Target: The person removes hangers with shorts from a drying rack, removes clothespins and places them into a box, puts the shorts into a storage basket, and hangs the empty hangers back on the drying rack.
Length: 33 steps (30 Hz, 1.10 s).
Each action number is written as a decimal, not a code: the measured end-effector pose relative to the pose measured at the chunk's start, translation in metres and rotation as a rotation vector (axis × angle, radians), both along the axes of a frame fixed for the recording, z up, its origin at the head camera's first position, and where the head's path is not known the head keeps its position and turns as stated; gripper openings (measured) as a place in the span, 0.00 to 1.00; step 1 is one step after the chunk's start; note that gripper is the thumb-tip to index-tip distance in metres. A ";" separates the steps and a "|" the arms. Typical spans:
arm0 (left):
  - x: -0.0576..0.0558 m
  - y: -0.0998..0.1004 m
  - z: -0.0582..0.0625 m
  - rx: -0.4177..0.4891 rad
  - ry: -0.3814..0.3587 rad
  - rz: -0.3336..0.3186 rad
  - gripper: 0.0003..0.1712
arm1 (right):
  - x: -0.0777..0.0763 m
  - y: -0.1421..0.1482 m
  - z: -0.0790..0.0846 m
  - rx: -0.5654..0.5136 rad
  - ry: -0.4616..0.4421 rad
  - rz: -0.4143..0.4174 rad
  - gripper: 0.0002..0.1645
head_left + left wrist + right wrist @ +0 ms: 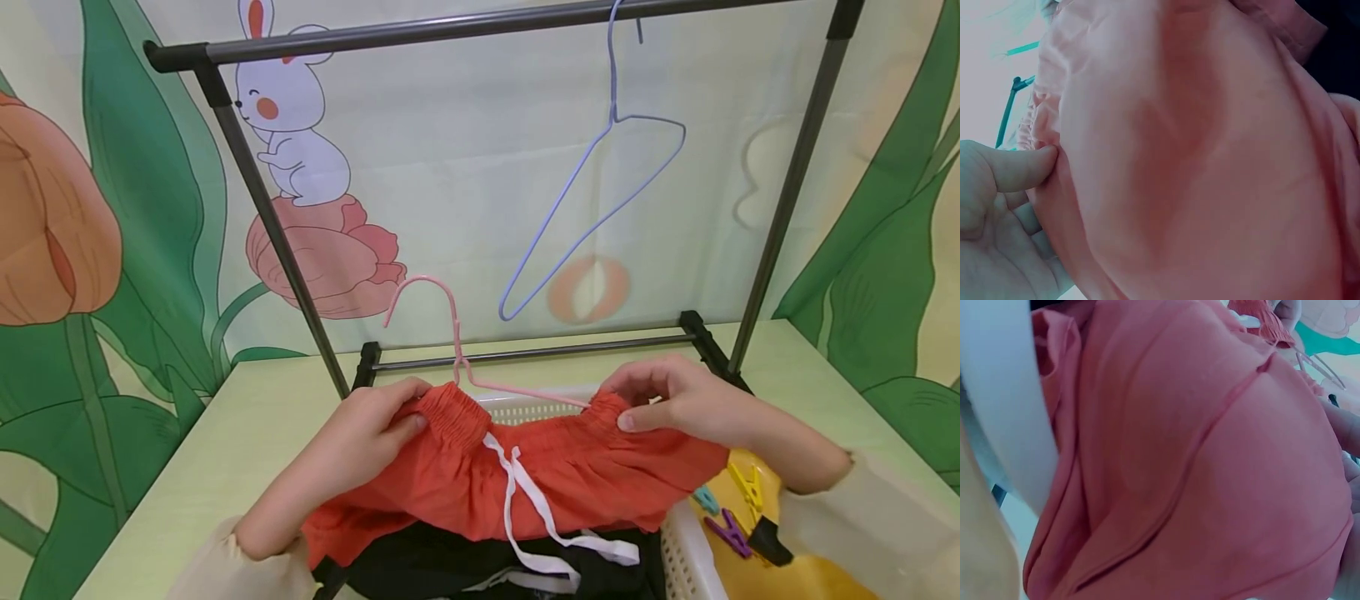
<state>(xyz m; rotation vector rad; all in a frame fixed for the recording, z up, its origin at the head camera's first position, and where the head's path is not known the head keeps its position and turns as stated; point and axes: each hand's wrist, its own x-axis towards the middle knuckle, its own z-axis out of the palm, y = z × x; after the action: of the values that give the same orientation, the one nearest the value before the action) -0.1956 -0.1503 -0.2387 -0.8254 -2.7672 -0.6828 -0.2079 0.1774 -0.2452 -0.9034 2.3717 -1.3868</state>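
Note:
Orange-red drawstring shorts (555, 475), with a gathered waistband and a white drawstring (528, 487), are held up in front of me. My left hand (367, 429) pinches the waistband on the left, its thumb in front. On the other side my right hand (686, 400) pinches the waistband between thumb and fingers. A pink hanger (456, 329) rises out of the waist opening, its hook pointing left; its lower part is hidden in the shorts. Both wrist views are mostly filled by the shorts' fabric (1197, 156), with the left thumb on the waistband edge.
Behind stands a dark clothes rack (420, 33) with a lavender wire hanger (558, 200) on its bar. Under the shorts, a white basket (686, 554) contains black clothing (427, 562). Several clothespins (727, 533) lie on a yellow surface to the right.

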 end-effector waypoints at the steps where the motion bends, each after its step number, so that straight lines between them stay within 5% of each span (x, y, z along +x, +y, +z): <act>1: 0.001 0.001 0.001 0.009 -0.007 0.003 0.14 | 0.000 -0.001 0.000 -0.003 0.001 0.002 0.15; 21: 0.004 0.001 0.001 0.076 -0.025 0.025 0.12 | 0.001 0.005 0.005 -0.029 -0.237 0.001 0.14; 33: 0.003 -0.001 -0.004 0.087 0.057 0.097 0.13 | 0.004 0.028 0.006 0.016 -0.119 0.047 0.09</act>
<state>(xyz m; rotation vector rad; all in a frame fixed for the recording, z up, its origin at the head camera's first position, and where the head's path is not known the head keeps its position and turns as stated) -0.1923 -0.1517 -0.2426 -0.6771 -2.6857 -0.7436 -0.2042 0.2058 -0.2389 -0.8422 2.2568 -1.3620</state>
